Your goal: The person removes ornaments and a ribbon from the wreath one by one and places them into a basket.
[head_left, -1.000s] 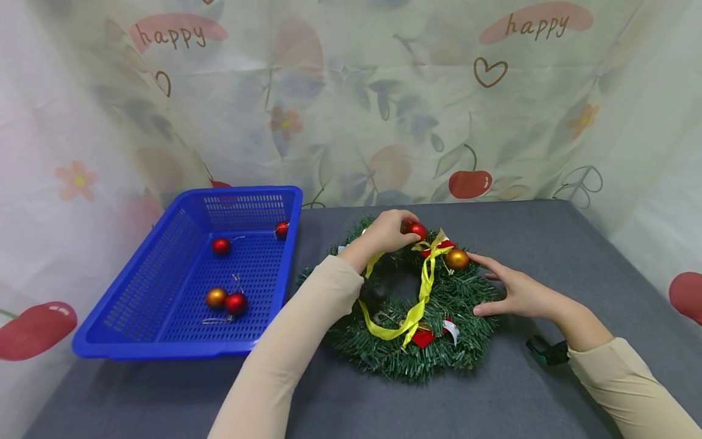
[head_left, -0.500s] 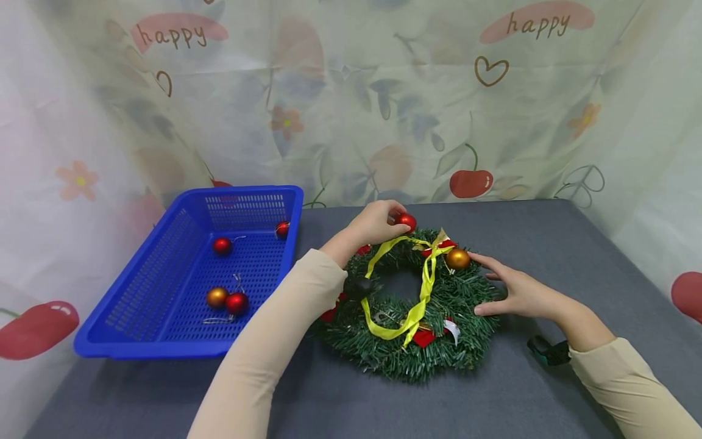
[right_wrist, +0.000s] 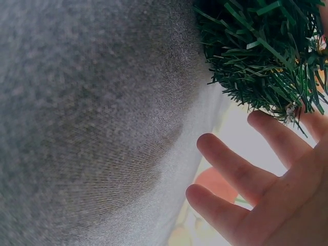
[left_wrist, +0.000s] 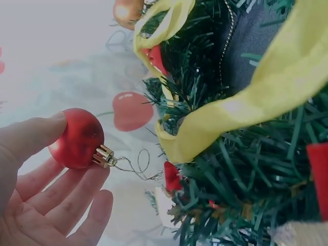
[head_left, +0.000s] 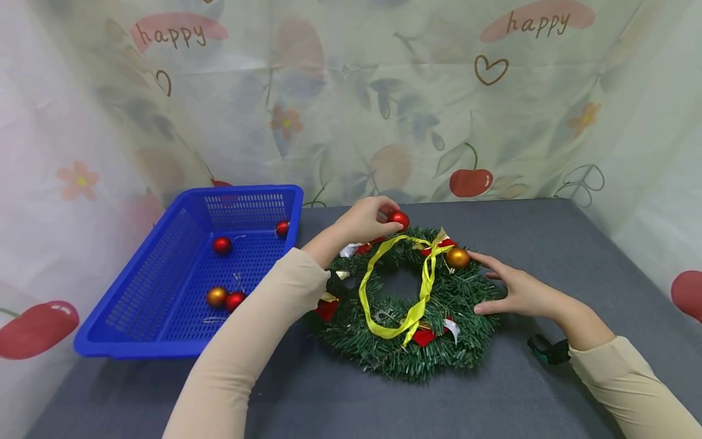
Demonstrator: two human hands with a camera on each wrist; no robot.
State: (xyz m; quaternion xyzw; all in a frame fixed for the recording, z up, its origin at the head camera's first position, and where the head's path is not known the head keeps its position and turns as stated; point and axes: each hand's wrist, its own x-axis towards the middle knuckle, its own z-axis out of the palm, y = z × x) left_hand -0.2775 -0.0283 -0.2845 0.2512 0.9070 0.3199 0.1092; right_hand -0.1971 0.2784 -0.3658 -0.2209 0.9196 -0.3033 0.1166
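Note:
My left hand [head_left: 366,221] pinches a red Christmas ball [head_left: 398,221] at the far side of the green wreath [head_left: 466,323]. In the left wrist view the red ball [left_wrist: 77,139] sits between thumb and fingers, its gold cap and thin string loop dangling toward the wreath's needles. A yellow ribbon [head_left: 425,286] loops over the wreath's centre, tied at the upper right. My right hand [head_left: 518,291] lies at the wreath's right side with fingers spread, its fingertips beside a gold ball [head_left: 457,258] set in the greenery. In the right wrist view several straight fingers [right_wrist: 236,169] reach under the wreath edge.
A blue plastic basket [head_left: 137,349] stands on the left of the grey table [head_left: 340,402], with red balls [head_left: 222,246] and a gold ball [head_left: 217,297] inside. Red and white bows [head_left: 423,337] decorate the wreath. A printed curtain [head_left: 340,91] hangs behind.
My left hand has moved left with the red ball, from over the wreath's top to its upper left, uncovering bows there. The right hand has stayed in place.

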